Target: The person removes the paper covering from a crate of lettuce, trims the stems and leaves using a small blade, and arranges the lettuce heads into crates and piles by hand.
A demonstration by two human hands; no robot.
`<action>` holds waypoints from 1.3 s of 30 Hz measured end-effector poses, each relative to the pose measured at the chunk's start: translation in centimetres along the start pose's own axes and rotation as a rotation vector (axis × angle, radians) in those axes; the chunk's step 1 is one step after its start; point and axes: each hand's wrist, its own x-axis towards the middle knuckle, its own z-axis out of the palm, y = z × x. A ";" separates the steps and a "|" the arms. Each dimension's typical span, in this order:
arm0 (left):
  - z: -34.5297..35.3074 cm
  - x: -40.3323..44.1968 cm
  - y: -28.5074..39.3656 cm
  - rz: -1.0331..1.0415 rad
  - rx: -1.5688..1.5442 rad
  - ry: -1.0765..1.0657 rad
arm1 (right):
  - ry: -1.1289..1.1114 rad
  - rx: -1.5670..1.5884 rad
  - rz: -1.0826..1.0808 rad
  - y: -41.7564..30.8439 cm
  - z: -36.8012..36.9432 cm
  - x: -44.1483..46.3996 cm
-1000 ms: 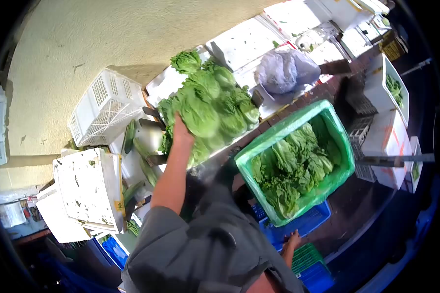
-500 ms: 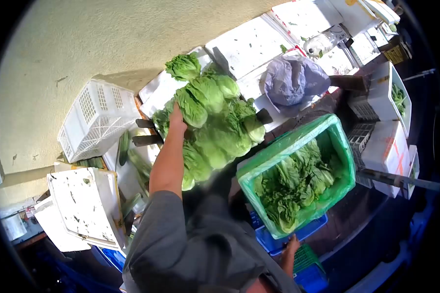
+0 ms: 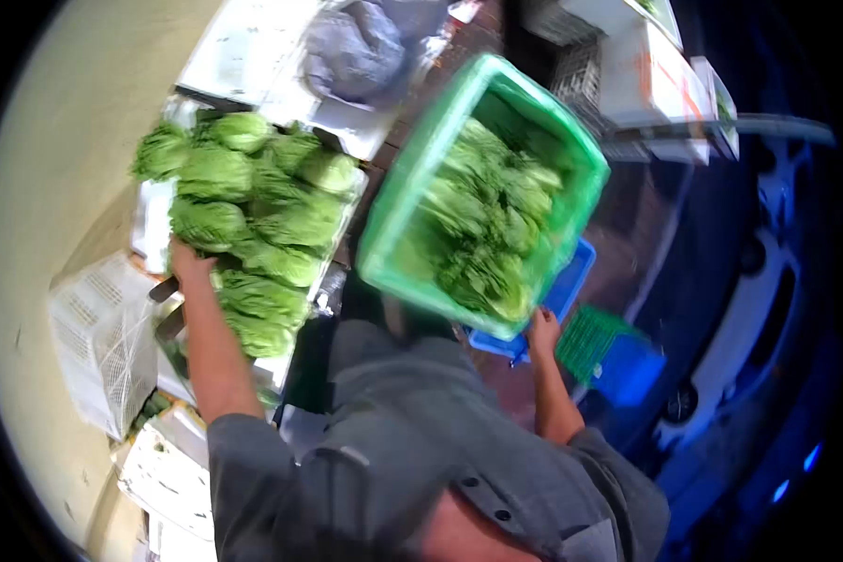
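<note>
Several heads of lettuce lie packed together on a white board on the left. My left hand reaches to the near-left edge of the heads and touches one; its fingertips are hidden by the leaves. To the right stands a crate lined with a green plastic bag, with more lettuce inside. My right hand is at the near corner of this crate, over the rim of a blue crate. Its fingers are curled, and what they grip is not clear.
A white perforated basket leans by the wall at left. A grey-purple plastic bag sits on white foam boxes beyond the lettuce. Foam boxes are stacked at upper right. A green basket stands right of my right hand.
The view has turned and shifted, so the lettuce and crate appear further left. My left hand stays by the left edge of the lettuce. My right hand is still by the crate, now more visible.
</note>
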 end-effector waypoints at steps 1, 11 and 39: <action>-0.8 0.7 -0.5 0.051 0.002 -0.102 | 0.043 -0.062 -0.038 -0.8 0.4 -0.3; 2.7 -12.8 1.7 0.703 0.234 0.031 | -0.059 -0.196 -0.216 -3.3 0.5 -2.3; 18.1 -36.9 -36.3 -0.853 0.776 -0.908 | -0.042 -0.180 -0.325 -8.0 4.8 -7.6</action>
